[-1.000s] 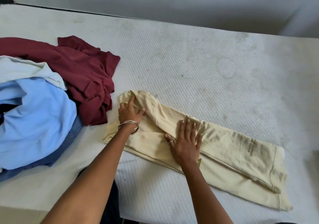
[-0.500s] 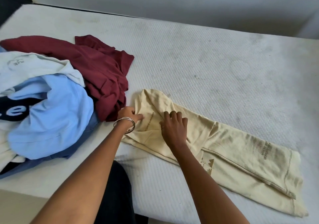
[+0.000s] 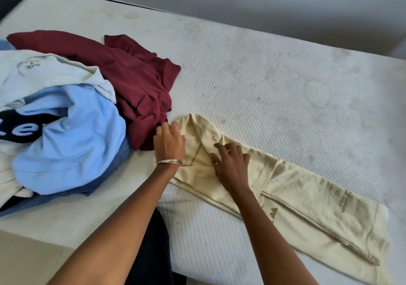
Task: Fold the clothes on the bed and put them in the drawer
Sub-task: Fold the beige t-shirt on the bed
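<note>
Clothes are what you are folding, and the one you work on now is the cream sweatshirt [image 3: 285, 197]. It lies in a long strip near the front edge of the bed [image 3: 263, 76], running from the middle toward the right corner. It is already folded narrow, but it is not yet a small bundle.

Your right hand [image 3: 230, 164] rests on the left part of the sweatshirt. Its fingers are bent a little and press down on the cloth; they do not grab it. Your left hand [image 3: 169, 142] sits at the left end of the sweatshirt, fingers loose and spread, touching the cloth at its edge. I cannot tell if the fingertips pinch anything.

To do this step well, I think you should press the bumpy end flat first. Push the wrinkles out toward the far side. Keep one hand on the fold so it does not slide, then bring one end over to meet the other and line up the edges.

Just beside your left hand lies the dark red top [image 3: 136, 82], almost touching the sweatshirt. Take care not to catch it in the fold. Farther left, near the left edge of the bed, is a pile with a blue shirt [image 3: 72, 135] and a pale white top [image 3: 50, 71]. They are not folded yet. No drawer shows.
</note>
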Tool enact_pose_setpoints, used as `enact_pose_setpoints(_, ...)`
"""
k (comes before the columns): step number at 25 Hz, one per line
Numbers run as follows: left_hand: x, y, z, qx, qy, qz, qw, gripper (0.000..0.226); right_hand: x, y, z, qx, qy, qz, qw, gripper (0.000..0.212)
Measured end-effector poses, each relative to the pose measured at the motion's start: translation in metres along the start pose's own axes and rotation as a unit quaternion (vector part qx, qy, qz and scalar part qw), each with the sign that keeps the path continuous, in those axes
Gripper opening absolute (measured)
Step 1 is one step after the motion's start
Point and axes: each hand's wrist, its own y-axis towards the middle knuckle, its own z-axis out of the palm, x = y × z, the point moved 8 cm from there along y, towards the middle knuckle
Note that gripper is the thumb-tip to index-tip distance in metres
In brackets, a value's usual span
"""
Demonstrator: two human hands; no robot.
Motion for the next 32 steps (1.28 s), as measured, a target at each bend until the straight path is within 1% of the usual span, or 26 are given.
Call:
enact_pose_setpoints(1,-0.019,0.001,-0.002,-0.019,-0.015,0.077,0.997,0.029,-0.009,-0.001,-0.011,-0.036,0.023,0.035,0.999,0.028)
enact_pose_setpoints(2,-0.037,-0.001,0.001,-0.014,-0.044,0.159,0.986,0.024,-0.024,-0.005,-0.019,-0.067,0.045,0.072,0.994,0.028)
enact_pose_setpoints(3,-0.056,-0.004,0.008,0.011,-0.060,0.242,0.968,0.026,-0.043,-0.011,-0.024,-0.077,0.062,0.107,0.989,0.032)
enact_pose_setpoints(4,-0.071,-0.011,0.019,0.060,-0.052,0.304,0.949,0.031,-0.063,-0.019,-0.023,-0.054,0.064,0.135,0.987,0.039)
enact_pose_setpoints(5,-0.081,-0.019,0.032,0.115,-0.033,0.331,0.936,0.035,-0.085,-0.030,-0.019,-0.007,0.041,0.154,0.987,0.046)
enact_pose_setpoints(6,-0.085,-0.025,0.044,0.169,-0.011,0.320,0.932,0.040,-0.106,-0.043,-0.014,0.046,0.006,0.168,0.985,0.053)
enact_pose_setpoints(7,-0.083,-0.028,0.053,0.212,0.010,0.282,0.936,0.047,-0.127,-0.059,-0.012,0.089,-0.027,0.185,0.978,0.059)
enact_pose_setpoints(8,-0.081,-0.029,0.058,0.247,0.030,0.242,0.938,0.056,-0.146,-0.072,-0.012,0.112,-0.047,0.208,0.971,0.064)
enact_pose_setpoints(9,-0.080,-0.030,0.062,0.276,0.060,0.215,0.935,0.063,-0.161,-0.080,-0.014,0.115,-0.046,0.243,0.962,0.066)
enact_pose_setpoints(11,-0.091,-0.035,0.066,0.339,0.115,0.209,0.910,0.067,-0.175,-0.090,-0.022,0.099,-0.018,0.317,0.943,0.065)
enact_pose_setpoints(12,-0.099,-0.040,0.065,0.365,0.135,0.211,0.897,0.062,-0.172,-0.088,-0.029,0.068,-0.019,0.305,0.950,0.065)
enact_pose_setpoints(13,-0.109,-0.044,0.057,0.361,0.148,0.219,0.894,0.053,-0.162,-0.085,-0.036,0.041,-0.017,0.255,0.966,0.067)
enact_pose_setpoints(14,-0.122,-0.049,0.045,0.314,0.145,0.246,0.905,0.047,-0.150,-0.086,-0.036,0.037,-0.002,0.184,0.982,0.069)
enact_pose_setpoints(15,-0.139,-0.058,0.032,0.251,0.131,0.288,0.915,0.048,-0.141,-0.091,-0.033,0.054,0.018,0.114,0.992,0.070)
enact_pose_setpoints(16,-0.156,-0.073,0.023,0.213,0.103,0.330,0.914,0.051,-0.141,-0.102,-0.028,0.084,0.028,0.075,0.993,0.071)
enact_pose_setpoints(17,-0.170,-0.093,0.023,0.214,0.073,0.364,0.903,0.054,-0.152,-0.118,-0.026,0.113,0.017,0.076,0.990,0.071)
enact_pose_setpoints(18,-0.178,-0.113,0.033,0.253,0.058,0.375,0.890,0.056,-0.172,-0.134,-0.027,0.133,-0.010,0.107,0.985,0.072)
enact_pose_setpoints(20,-0.179,-0.146,0.060,0.338,0.096,0.325,0.878,0.073,-0.225,-0.167,-0.042,0.158,-0.057,0.217,0.962,0.069)
enact_pose_setpoints(22,-0.178,-0.166,0.071,0.359,0.136,0.287,0.877,0.083,-0.274,-0.195,-0.064,0.177,-0.035,0.329,0.927,0.068)
enact_pose_setpoints(24,-0.185,-0.178,0.069,0.357,0.156,0.288,0.875,0.085,-0.310,-0.211,-0.087,0.189,-0.035,0.399,0.897,0.069)
enact_pose_setpoints(25,-0.190,-0.180,0.066,0.354,0.168,0.292,0.873,0.086,-0.319,-0.214,-0.096,0.183,-0.030,0.421,0.888,0.070)
enact_pose_setpoints(26,-0.194,-0.180,0.064,0.352,0.176,0.294,0.871,0.088,-0.323,-0.211,-0.104,0.151,-0.022,0.440,0.885,0.071)
enact_pose_setpoints(28,-0.212,-0.187,0.062,0.349,0.163,0.304,0.871,0.087,-0.321,-0.211,-0.129,0.014,-0.010,0.474,0.880,0.062)
enact_pose_setpoints(29,-0.224,-0.194,0.062,0.347,0.153,0.321,0.868,0.084,-0.321,-0.215,-0.140,-0.057,0.002,0.494,0.867,0.054)
enact_pose_setpoints(30,-0.237,-0.202,0.063,0.350,0.146,0.341,0.860,0.079,-0.324,-0.219,-0.146,-0.099,0.025,0.521,0.847,0.049)
enact_pose_setpoints(32,-0.263,-0.214,0.066,0.350,0.136,0.362,0.853,0.071,-0.337,-0.225,-0.144,-0.101,0.078,0.562,0.818,0.053)
